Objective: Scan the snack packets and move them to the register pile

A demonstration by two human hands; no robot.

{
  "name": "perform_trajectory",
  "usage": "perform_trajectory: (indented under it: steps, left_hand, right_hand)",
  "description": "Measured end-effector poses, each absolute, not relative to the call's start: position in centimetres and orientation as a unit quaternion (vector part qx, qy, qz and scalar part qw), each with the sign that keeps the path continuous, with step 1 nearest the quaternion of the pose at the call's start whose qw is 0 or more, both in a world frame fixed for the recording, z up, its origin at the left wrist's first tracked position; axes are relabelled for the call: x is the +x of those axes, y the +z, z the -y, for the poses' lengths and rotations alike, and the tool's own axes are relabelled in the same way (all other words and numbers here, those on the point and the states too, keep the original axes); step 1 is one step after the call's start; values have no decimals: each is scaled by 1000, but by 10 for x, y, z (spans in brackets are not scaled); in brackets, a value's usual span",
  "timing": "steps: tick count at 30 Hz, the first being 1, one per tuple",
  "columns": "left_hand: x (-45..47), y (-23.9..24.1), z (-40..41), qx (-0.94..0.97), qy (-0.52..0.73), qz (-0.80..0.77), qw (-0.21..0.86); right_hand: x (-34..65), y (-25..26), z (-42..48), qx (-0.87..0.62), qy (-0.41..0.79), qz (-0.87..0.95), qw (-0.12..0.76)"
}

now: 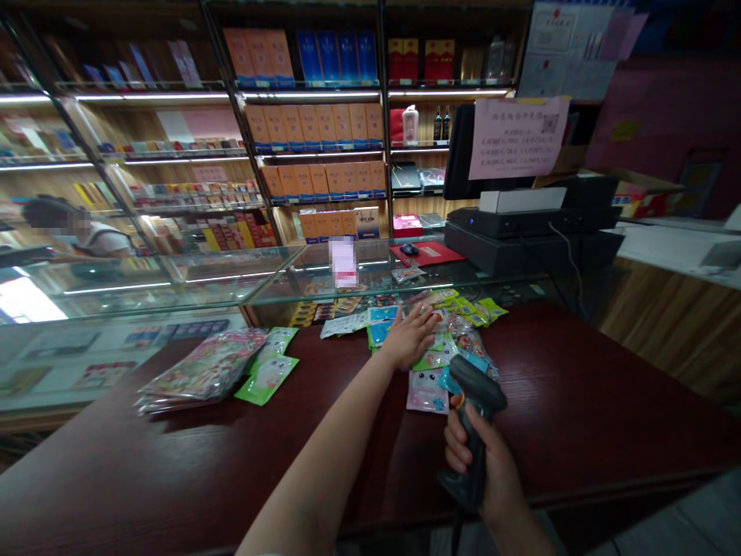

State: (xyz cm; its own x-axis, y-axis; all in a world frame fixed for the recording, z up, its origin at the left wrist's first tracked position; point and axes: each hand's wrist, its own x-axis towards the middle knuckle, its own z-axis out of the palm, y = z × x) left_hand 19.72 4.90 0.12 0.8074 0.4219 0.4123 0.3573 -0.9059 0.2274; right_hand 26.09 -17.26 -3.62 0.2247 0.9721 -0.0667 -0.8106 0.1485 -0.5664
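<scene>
My right hand (489, 463) is wrapped round the grip of a black barcode scanner (475, 401), whose head points away from me over the dark red counter (579, 401). My left hand (412, 333) reaches forward and lies flat, fingers stretched out, on a scatter of small colourful packets (457, 328). A pink packet (427, 391) lies just left of the scanner head. Whether the left hand grips any packet is not visible.
A stack of flat packets (200, 374) and green packets (269, 374) lie at the left of the counter. A glass display case (174, 286) runs behind. A cash register with printer (529, 224) stands at the back right. Shelves of boxes fill the wall. A person sits far left.
</scene>
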Motion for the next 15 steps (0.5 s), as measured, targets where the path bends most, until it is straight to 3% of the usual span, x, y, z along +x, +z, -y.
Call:
perform_trajectory:
  steps: [9,15]
  left_hand:
    - [161,5,-38,915,289,-267,83]
    - [75,5,-25,873,276,-402,17]
  right_hand:
    - [261,-37,179,-259,598,175,738]
    - [261,-43,186,-269,609,202,718]
